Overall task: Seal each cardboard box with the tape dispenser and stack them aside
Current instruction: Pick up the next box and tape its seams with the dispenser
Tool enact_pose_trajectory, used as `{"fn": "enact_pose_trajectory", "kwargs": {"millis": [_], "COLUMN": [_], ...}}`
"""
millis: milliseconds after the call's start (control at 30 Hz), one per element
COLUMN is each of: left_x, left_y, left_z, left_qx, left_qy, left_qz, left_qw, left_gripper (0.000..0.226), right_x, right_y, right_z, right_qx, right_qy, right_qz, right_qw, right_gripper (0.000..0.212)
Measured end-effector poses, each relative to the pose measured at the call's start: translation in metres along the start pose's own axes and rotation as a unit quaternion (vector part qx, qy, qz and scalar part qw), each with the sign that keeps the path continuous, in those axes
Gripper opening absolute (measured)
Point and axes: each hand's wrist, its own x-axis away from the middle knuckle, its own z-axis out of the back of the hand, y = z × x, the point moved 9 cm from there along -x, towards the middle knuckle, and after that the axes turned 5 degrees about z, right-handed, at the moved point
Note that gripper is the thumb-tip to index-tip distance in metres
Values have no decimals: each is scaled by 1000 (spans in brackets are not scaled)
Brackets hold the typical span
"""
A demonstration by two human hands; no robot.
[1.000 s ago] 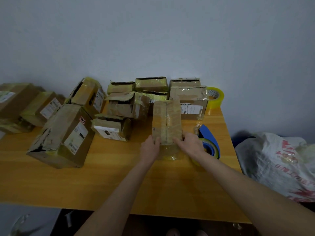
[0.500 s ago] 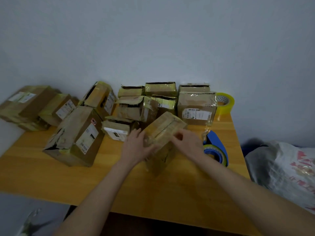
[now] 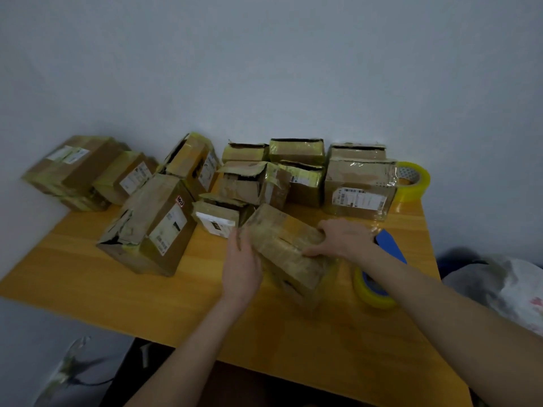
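A small taped cardboard box (image 3: pixel 282 245) sits tilted on the wooden table (image 3: pixel 88 277), between both hands. My left hand (image 3: pixel 242 265) holds its left end. My right hand (image 3: pixel 342 237) grips its right end, fingers curled over the top edge. The blue tape dispenser (image 3: pixel 382 268) with a yellowish tape roll lies on the table just right of the box, partly hidden behind my right forearm.
Several worn cardboard boxes crowd the back of the table: a large box (image 3: pixel 150 224) at left, a labelled box (image 3: pixel 360 189) at back right. A spare tape roll (image 3: pixel 412 180) stands in the back right corner. A white bag (image 3: pixel 505 289) lies right of the table.
Both hands have turned the small box from lengthwise to crosswise and tilted it. My view has shifted left, bringing more of the left boxes into sight.
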Motion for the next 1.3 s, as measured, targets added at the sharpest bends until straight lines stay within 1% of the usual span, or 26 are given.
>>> {"fn": "enact_pose_trajectory", "kwargs": {"millis": [33, 67, 133, 167, 233, 300, 333, 467, 533, 600, 667, 700, 733, 767, 800, 867, 900, 967, 1000, 1033, 1100, 1133, 1200, 1300], "left_x": [4, 9, 22, 27, 27, 17, 9, -16, -21, -22, -21, -19, -17, -13, -9, 1, 4, 7, 6, 6, 5, 5, 4, 4], "left_y": [-8, -14, -14, -7, 14, 34, 41, 48, 47, 46, 48, 55, 66, 77, 86, 92, 91, 86, 84, 83, 81, 80, 79, 77], "left_z": [-7, -20, -44, -53, -59, -59, -57, -55, -56, -59, -60, -57, -55, -55, -58, -71, -77, -83, -84, -85, -87, -87, -88, -86], "left_qx": [80, 157, 284, 308, 318, 353, 356, 278, 228, 183, 107, 40, -30, -81, -115, -175, -210, -263, -272, -275, -282, -289, -298, -291], "left_qy": [-24, -65, -143, -175, -216, -232, -232, -225, -212, -205, -180, -150, -119, -99, -100, -135, -147, -147, -144, -144, -149, -151, -153, -164], "left_qz": [72, 141, 244, 258, 225, 183, 167, 135, 108, 91, 66, 23, -34, -91, -133, -177, -191, -207, -210, -212, -221, -227, -237, -240], "left_qw": [994, 975, 916, 899, 895, 888, 890, 924, 944, 957, 976, 988, 992, 988, 979, 959, 947, 931, 928, 926, 922, 918, 912, 911], "left_gripper": [64, 64, 52, 44, 37, 40, 42, 49, 53, 66, 76, 75, 72, 69, 69, 73, 75, 79, 80, 80, 81, 81, 82, 87], "right_x": [1, 3, 8, 10, 14, 17, 17, 14, 11, 8, 7, 9, 11, 15, 20, 34, 41, 54, 60, 64, 68, 68, 68, 65], "right_y": [3, 5, 11, 14, 21, 27, 29, 22, 17, 16, 18, 21, 28, 38, 53, 85, 99, 122, 131, 137, 146, 150, 156, 159], "right_z": [-1, -3, -9, -12, -13, -10, -7, 3, 3, 1, -6, -9, -7, -3, 2, 7, 4, -12, -22, -32, -53, -60, -64, -62], "right_qx": [5, -2, -46, -77, -136, -183, -195, -134, -122, -133, -197, -238, -256, -246, -219, -159, -134, -89, -75, -68, -88, -110, -147, -183], "right_qy": [-24, -50, -98, -115, -125, -104, -81, 27, 54, 51, 26, 19, 27, 48, 78, 116, 109, 50, 18, -12, -47, -46, -25, -8], "right_qz": [-3, -3, -3, -6, -19, -42, -53, -72, -77, -74, -57, -52, -53, -65, -93, -167, -198, -244, -258, -262, -258, -261, -275, -279], "right_qw": [1000, 999, 994, 990, 983, 977, 976, 988, 988, 987, 978, 970, 965, 966, 968, 966, 965, 964, 963, 963, 961, 958, 950, 943], "right_gripper": [75, 76, 74, 69, 53, 41, 38, 45, 41, 36, 34, 33, 34, 36, 38, 47, 54, 64, 64, 59, 40, 33, 27, 27]}}
